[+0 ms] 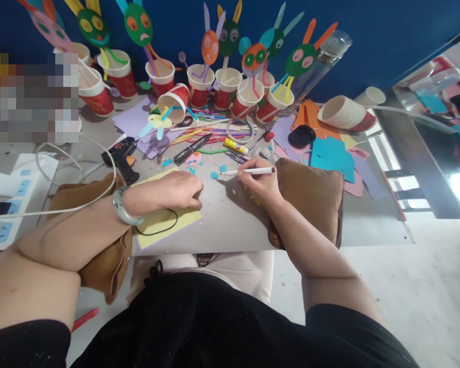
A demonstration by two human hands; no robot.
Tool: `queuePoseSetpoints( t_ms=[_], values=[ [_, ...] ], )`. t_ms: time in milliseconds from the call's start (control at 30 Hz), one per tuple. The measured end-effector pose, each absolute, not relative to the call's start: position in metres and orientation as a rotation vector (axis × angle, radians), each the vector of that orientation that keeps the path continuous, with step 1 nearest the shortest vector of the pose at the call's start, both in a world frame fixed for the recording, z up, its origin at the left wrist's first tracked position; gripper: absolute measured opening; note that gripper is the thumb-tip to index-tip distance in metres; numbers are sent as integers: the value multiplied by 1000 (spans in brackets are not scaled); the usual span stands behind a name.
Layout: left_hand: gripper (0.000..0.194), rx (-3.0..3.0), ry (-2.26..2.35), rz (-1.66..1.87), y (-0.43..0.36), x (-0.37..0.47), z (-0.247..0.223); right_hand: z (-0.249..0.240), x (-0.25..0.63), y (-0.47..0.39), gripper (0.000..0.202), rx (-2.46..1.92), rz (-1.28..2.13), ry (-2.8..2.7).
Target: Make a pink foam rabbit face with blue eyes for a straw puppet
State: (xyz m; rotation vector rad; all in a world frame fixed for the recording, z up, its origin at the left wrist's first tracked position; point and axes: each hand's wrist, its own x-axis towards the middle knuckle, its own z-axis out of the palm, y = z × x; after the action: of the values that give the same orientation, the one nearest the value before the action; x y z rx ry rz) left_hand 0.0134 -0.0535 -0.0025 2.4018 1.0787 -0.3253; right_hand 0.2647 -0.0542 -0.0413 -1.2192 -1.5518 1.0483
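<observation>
In my right hand (259, 181) is a slim white marker pen (255, 171), gripped like a writing tool with its tip to the left. Just off that tip lies a small blue paper disc (213, 175) with drawn marks, and a second blue disc (223, 168) is close behind it. My left hand (172, 190) rests closed over the edge of a yellow paper sheet (176, 225). Its fingers curl under, so whatever they hold, if anything, is hidden. Blue paper scraps (192, 164) are scattered beyond the left knuckles.
Paper cups (97, 94) with paper-faced figures line the back wall. A glue gun (125, 158), a black marker (191, 148), a glue stick (235, 146) and coloured sticks lie mid-table. Brown cushions (310, 202) sit under both forearms. A white cable (80, 208) crosses my left arm.
</observation>
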Motion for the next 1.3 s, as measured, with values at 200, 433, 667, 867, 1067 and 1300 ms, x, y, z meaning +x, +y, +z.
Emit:
queuePoseSetpoints(
  t_ms=[200, 433, 667, 867, 1067, 1300],
  values=[
    [14, 2309, 1208, -4, -51, 23, 3, -43, 264, -57, 20, -1118, 1319, -1406],
    [26, 2247, 1164, 233, -54, 24, -3, -48, 262, -59, 31, -1033, 1360, -1482],
    [37, 2256, 1101, 297, -56, 23, -14, -40, 258, -62, 41, -1025, 1409, -1554],
    [38, 2438, 1081, 208, -61, 25, -13, -36, 257, -63, 46, -1047, 1517, -1588],
    [30, 2543, 1071, -9, -70, 34, -5, -38, 260, -60, 46, -1034, 1572, -1608],
    [14, 2423, 983, 297, -68, 32, -17, -40, 266, -57, 45, -1055, 1596, -1557]
  ],
)
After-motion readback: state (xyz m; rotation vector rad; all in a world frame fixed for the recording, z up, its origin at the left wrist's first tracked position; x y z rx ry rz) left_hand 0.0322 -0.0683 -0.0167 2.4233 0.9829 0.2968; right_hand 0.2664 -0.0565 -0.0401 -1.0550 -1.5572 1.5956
